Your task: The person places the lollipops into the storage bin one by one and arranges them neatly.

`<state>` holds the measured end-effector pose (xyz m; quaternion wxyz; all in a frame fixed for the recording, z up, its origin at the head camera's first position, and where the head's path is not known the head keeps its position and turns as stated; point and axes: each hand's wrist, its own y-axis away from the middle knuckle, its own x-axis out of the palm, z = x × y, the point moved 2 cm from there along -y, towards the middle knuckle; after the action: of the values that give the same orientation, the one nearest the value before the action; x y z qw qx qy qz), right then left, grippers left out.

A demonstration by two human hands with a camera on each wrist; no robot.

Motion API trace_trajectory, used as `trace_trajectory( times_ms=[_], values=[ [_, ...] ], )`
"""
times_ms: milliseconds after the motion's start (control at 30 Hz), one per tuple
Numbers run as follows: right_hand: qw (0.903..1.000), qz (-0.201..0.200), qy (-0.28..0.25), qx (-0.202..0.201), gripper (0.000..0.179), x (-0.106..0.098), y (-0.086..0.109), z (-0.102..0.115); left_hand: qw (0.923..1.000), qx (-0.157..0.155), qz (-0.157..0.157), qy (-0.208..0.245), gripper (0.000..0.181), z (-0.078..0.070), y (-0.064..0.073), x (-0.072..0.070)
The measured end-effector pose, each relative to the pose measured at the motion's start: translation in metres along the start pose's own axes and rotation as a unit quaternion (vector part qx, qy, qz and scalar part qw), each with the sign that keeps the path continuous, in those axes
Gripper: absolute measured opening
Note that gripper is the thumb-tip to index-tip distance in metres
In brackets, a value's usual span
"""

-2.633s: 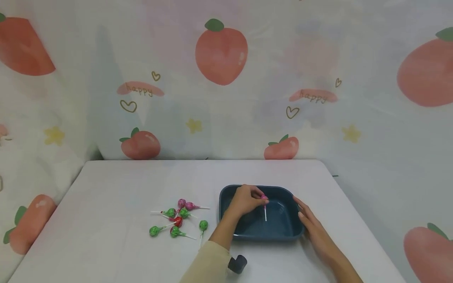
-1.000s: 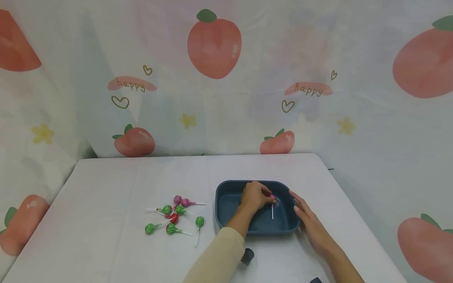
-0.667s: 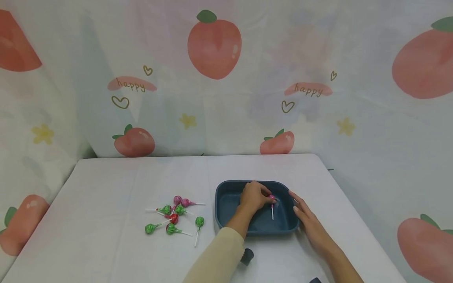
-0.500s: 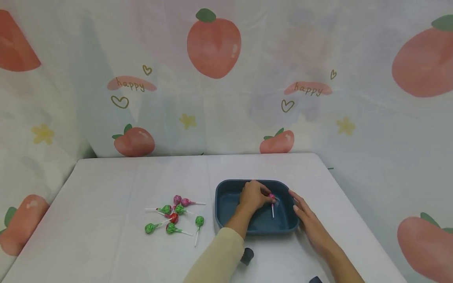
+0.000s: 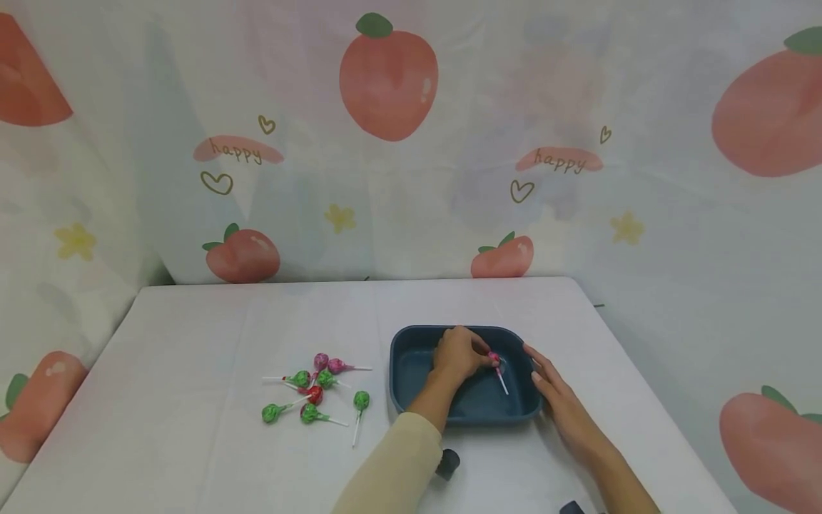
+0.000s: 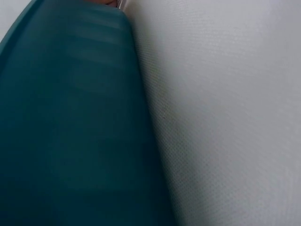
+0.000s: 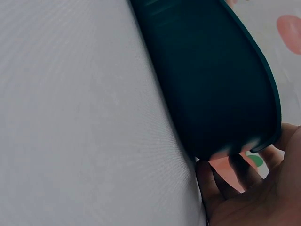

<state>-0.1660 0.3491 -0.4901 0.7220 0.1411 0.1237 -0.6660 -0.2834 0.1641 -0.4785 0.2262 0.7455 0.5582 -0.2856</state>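
Observation:
A pink-wrapped lollipop (image 5: 494, 358) is in my left hand (image 5: 457, 355), pinched by the head between thumb and fingers inside the dark blue rectangular bin (image 5: 402, 378). Its white stick slants down to the right over the bin floor. Along the bin's right end lies my right hand (image 5: 565, 400); in the right wrist view its fingers (image 7: 244, 172) touch the end wall, with the thumb by the rim. The left wrist view shows mostly the bin's outer side wall (image 6: 84, 117), and the left hand is largely out of sight there.
Left of the bin, several lollipops lie in a loose cluster: green ones (image 5: 310, 413), a red one (image 5: 315, 395) and pink ones (image 5: 336, 365). One green lollipop (image 5: 361, 400) lies apart, nearer the bin. A white cloth (image 5: 193, 400) covers the table, with a fruit-print curtain (image 5: 437, 214) behind.
My left hand has carried the pink lollipop a little right and lower into the bin. Its stick has just swung from upright to slanting right. The right hand stays at the bin's end.

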Motion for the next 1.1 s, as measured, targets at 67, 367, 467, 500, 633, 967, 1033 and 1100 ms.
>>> trace_trajectory(
  times_ms=[67, 367, 467, 500, 633, 967, 1033, 1100],
  values=[
    [1.0000, 0.001, -0.002, -0.002, 0.054, -0.001, 0.000, 0.000, 1.0000, 0.000, 0.001, -0.001, 0.020, -0.001, 0.000, 0.000],
    [1.0000, 0.002, -0.007, -0.007, 0.054, -0.002, 0.000, 0.001, 0.9999, 0.001, 0.002, 0.015, 0.021, -0.003, 0.000, -0.002],
    [0.9999, 0.003, -0.010, -0.006, 0.054, -0.002, 0.000, 0.001, 0.9997, 0.003, 0.002, 0.025, 0.022, -0.003, 0.001, -0.002],
    [0.9999, 0.004, -0.012, -0.006, 0.054, -0.002, 0.000, 0.001, 0.9996, 0.002, 0.003, 0.029, 0.022, -0.003, 0.001, -0.003],
    [0.9998, 0.007, -0.017, -0.006, 0.054, -0.001, 0.000, 0.001, 0.9994, -0.001, 0.006, 0.034, 0.024, -0.001, 0.002, -0.003],
    [0.9998, 0.004, -0.017, -0.007, 0.054, 0.001, 0.001, 0.000, 0.9998, 0.017, -0.004, 0.003, 0.024, -0.002, 0.007, -0.013],
    [0.9998, 0.004, -0.016, -0.006, 0.055, 0.001, 0.000, 0.001, 0.9998, 0.020, -0.003, -0.001, 0.024, -0.003, 0.009, -0.018],
    [0.9998, 0.004, -0.017, -0.006, 0.055, 0.001, 0.000, 0.001, 0.9997, 0.024, -0.001, -0.005, 0.024, -0.005, 0.012, -0.023]
  ],
)
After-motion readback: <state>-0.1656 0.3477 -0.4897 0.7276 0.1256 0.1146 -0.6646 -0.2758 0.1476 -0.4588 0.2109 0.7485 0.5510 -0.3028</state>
